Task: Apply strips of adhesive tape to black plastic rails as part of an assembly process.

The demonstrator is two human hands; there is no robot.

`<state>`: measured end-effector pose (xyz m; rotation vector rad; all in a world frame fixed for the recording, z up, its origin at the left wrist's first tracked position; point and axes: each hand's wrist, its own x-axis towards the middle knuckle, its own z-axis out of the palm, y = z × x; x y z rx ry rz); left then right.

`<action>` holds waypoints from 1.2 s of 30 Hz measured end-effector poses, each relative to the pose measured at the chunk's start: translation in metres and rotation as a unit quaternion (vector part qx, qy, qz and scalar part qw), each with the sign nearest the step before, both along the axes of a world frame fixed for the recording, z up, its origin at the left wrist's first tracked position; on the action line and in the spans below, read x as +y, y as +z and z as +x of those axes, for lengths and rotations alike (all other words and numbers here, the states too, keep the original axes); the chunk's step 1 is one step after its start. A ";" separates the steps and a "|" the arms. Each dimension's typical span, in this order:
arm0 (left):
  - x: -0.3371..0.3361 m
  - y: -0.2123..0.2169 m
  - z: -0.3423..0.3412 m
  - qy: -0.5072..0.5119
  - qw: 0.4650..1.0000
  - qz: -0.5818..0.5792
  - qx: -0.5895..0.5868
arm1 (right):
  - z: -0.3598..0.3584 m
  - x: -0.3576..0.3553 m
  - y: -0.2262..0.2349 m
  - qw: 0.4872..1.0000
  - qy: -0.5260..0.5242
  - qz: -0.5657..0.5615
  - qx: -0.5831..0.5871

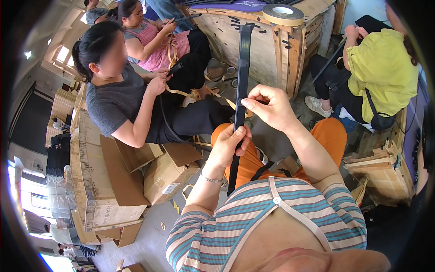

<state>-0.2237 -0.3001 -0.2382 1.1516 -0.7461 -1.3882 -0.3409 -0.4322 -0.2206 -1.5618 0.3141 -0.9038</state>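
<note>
As we look down, our left grip (230,143) is closed around a long black strap (243,68), thumb across its face and fingers wrapped beneath, apparently to steady it partway along. Our right grip (270,106) is loosely curled just above, thumb tip at the strap's edge; we cannot tell whether it pinches anything, though the placing seems to suit fine handling at that spot. The strap stands steeply before us, passing over one leg of our orange trousers (333,131), likely so that we can see its face. Beyond its upper part, a roll of tape (283,19) lies flat on the corner of a wooden counter (265,52), perhaps for easy reach. To our left, a co-worker in grey (113,104) handles a black piece (175,69) above pale yellow strips (179,92), near an open cardboard box (170,181). To our right sits someone in a yellow shirt (380,68).
</note>
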 end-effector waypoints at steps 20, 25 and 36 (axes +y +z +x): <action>0.007 -0.013 -0.007 0.030 0.995 0.027 -0.087 | 0.002 0.013 -0.016 0.995 -0.089 -0.019 0.047; 0.011 -0.020 -0.007 0.020 0.997 0.049 -0.058 | 0.000 0.014 -0.021 0.998 -0.006 0.019 0.058; 0.009 -0.035 -0.014 -0.005 0.998 0.051 -0.030 | -0.007 0.014 -0.034 0.992 0.015 0.118 0.033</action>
